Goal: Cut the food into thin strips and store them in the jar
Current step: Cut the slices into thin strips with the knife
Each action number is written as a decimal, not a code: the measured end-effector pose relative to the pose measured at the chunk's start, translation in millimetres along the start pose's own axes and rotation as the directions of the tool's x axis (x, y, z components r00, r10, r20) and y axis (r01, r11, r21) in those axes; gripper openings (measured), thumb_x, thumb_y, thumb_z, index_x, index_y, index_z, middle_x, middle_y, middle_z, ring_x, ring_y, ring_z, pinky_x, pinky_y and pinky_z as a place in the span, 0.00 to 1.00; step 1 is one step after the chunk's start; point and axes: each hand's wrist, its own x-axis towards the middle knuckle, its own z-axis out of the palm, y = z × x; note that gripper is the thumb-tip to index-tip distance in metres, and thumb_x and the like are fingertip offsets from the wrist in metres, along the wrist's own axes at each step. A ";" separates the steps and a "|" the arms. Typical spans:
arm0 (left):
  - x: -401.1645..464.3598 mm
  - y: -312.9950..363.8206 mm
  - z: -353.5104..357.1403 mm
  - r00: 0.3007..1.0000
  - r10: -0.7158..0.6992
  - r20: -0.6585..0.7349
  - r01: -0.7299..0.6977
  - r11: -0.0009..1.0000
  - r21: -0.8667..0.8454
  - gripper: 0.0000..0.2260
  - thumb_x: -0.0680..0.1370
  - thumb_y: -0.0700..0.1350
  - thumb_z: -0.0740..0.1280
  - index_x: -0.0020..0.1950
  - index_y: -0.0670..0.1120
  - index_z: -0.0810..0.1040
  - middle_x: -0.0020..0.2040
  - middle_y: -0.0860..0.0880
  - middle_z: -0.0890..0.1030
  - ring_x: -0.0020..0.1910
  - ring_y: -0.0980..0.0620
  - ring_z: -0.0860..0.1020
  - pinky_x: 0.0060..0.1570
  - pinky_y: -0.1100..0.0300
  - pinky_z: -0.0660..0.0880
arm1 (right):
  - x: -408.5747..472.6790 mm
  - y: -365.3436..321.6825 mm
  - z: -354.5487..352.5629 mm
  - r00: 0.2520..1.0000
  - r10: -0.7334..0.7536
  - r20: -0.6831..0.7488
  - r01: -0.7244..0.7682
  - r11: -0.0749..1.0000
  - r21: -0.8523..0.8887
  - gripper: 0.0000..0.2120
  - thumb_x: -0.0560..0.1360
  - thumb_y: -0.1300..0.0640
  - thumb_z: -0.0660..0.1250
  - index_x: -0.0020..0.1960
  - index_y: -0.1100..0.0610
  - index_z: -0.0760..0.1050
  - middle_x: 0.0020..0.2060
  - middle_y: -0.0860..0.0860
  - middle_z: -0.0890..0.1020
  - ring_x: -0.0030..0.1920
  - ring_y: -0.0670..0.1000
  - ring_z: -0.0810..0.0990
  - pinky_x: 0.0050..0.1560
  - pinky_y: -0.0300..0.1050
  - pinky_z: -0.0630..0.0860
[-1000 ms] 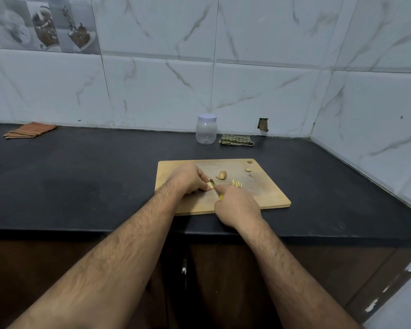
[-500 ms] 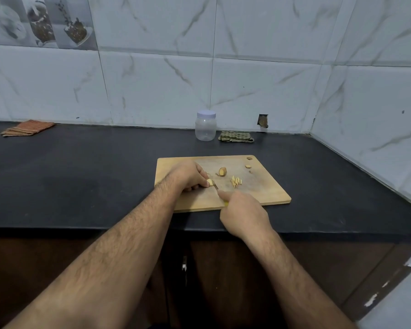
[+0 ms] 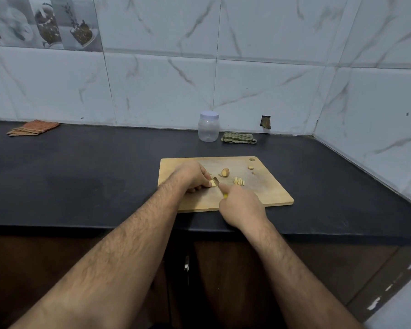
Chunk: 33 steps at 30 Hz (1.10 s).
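Ginger, it appears to be, lies in several pieces on a wooden cutting board [image 3: 266, 191] set on a dark countertop [image 3: 81, 176]. The left hand [image 3: 191, 178] curls its fingers round a small pale-yellow piece [image 3: 213, 184] and pins it to the board near the board's middle; the cut face shows light and moist-looking beyond the fingertips. The right hand [image 3: 241, 205] grips a knife [image 3: 220, 187] with a yellow handle, forefinger stretched along the top, and the short blade rests against the held piece. Just beyond the blade sits a rounded chunk [image 3: 225, 172] with tan-brown skin and a pale cut side, apart from both hands. To its right is a little heap of thin, pale-yellow strips [image 3: 239, 181], lying loosely together. Near the board's far right corner lie two small brownish trimmings [image 3: 251, 167], close to the hanging hole.

Behind the board, against the tiled wall, stands a clear plastic jar [image 3: 208, 127] with a pale lid on; nothing can be seen inside it. A folded green checked cloth [image 3: 238, 137] lies just beside the jar, and a folded orange striped cloth [image 3: 33, 127] lies well apart at the far left of the countertop.
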 end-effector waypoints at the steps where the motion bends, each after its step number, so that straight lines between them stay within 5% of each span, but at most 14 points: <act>1: -0.1 0.2 0.8 1.000 0.001 -0.005 -0.001 1.000 0.000 0.03 0.74 0.43 0.75 0.45 0.51 0.85 0.34 0.51 0.80 0.33 0.55 0.76 0.33 0.60 0.75 | 0.8 -1.2 0.3 1.000 -0.002 0.003 0.002 1.000 -0.004 0.30 0.77 0.62 0.57 0.76 0.43 0.65 0.67 0.51 0.76 0.65 0.54 0.74 0.59 0.49 0.75; 22: -1.7 -1.4 3.1 0.998 0.013 -0.057 -0.012 1.000 0.021 0.03 0.73 0.45 0.76 0.42 0.53 0.84 0.37 0.52 0.82 0.35 0.55 0.77 0.34 0.60 0.75 | 1.3 -11.0 -0.9 1.000 -0.013 0.027 0.016 0.996 -0.092 0.27 0.77 0.63 0.58 0.73 0.44 0.68 0.61 0.52 0.78 0.59 0.54 0.76 0.49 0.48 0.73; 33: -3.1 -5.2 6.3 0.992 0.054 -0.115 -0.050 0.998 0.043 0.04 0.73 0.47 0.76 0.47 0.53 0.86 0.38 0.59 0.81 0.36 0.59 0.75 0.40 0.60 0.73 | -12.9 2.4 0.5 1.000 -0.003 0.002 0.003 0.998 -0.058 0.30 0.77 0.62 0.59 0.77 0.43 0.62 0.67 0.51 0.75 0.65 0.55 0.74 0.57 0.49 0.74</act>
